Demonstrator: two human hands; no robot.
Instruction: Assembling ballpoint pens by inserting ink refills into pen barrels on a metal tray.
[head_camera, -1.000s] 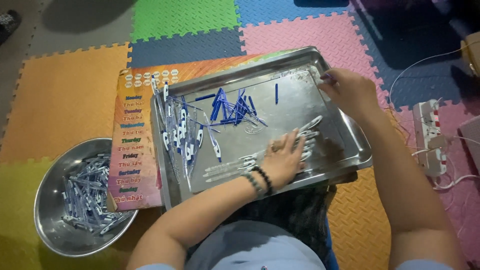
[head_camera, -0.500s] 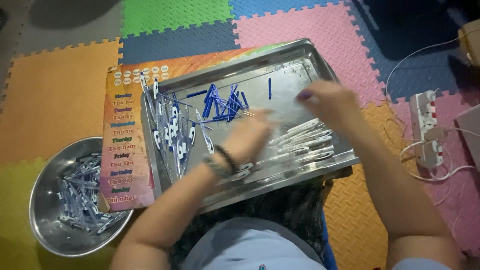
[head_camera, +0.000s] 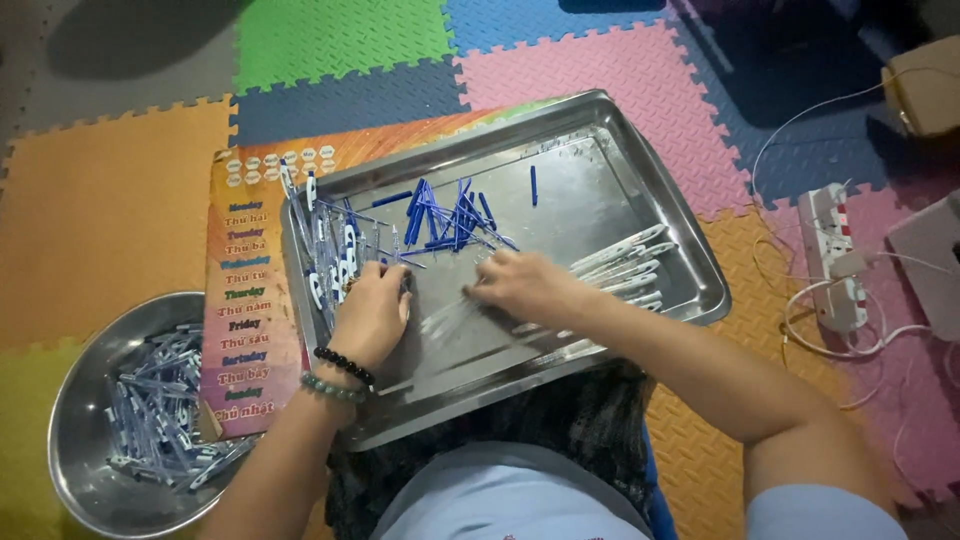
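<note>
Pen parts (head_camera: 330, 250) piled along metal tray's (head_camera: 660, 200) left edge; our left hand (head_camera: 372, 315) rests curled on them, hold unclear. Our right hand (head_camera: 525, 285) at tray centre, fingers bent over blurred clear pen barrels (head_camera: 625, 262), hold unclear. Steel bowl (head_camera: 75, 400) left.

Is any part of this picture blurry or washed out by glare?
Head view: the right hand is motion-blurred, and so are the clear pen barrels under it; the steel tray shows soft sheen, not blown out; the top corners are dim.

Bare tray (head_camera: 600, 215) floor lies open between the blue refills (head_camera: 445, 215) and what look like clear barrels (head_camera: 625, 262).
</note>
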